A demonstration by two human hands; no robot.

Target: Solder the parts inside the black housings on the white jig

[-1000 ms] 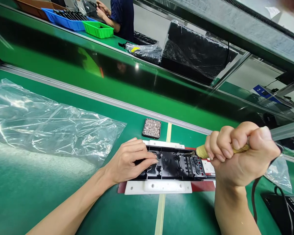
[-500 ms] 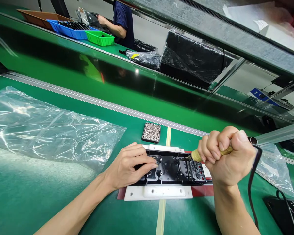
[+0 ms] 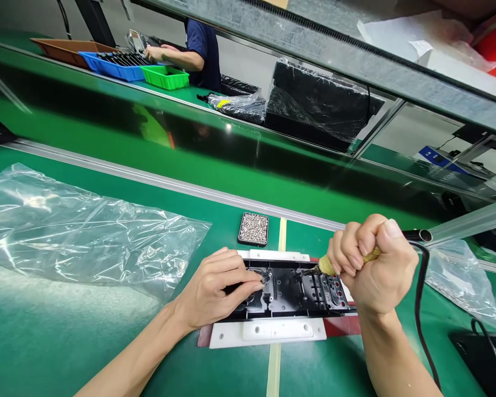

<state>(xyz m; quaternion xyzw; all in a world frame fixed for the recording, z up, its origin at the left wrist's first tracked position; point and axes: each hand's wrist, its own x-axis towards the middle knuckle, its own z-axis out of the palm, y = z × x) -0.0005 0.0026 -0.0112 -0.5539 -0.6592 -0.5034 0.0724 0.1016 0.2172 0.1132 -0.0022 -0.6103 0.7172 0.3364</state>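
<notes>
My right hand [image 3: 374,264] is wrapped round the yellow handle of a soldering iron [image 3: 326,266], whose black cord hangs down past my wrist. The iron's tip points left and touches or hovers just over the upper part of a black plastic housing [image 3: 281,292]. Over the housing's left end, my left hand [image 3: 221,286] has thumb and forefinger pinched together; whatever may be between them is too small to name. The housing lies in a white fixture [image 3: 268,331] on a red base. Behind it stands a small black tray [image 3: 253,229] full of tiny metal pieces.
Clear plastic bags lie at left [image 3: 86,231] and right [image 3: 463,281]. A black device [image 3: 479,353] sits at the right edge. Beyond a green partition [image 3: 190,160], a person in a dark shirt works near blue [image 3: 119,69] and green [image 3: 167,78] bins. A metal shelf [image 3: 355,49] crosses above.
The whole view has shifted slightly, so the bench sits a little lower. My hands keep nearly the same places on the housing. The person across has moved a hand left toward the bins.
</notes>
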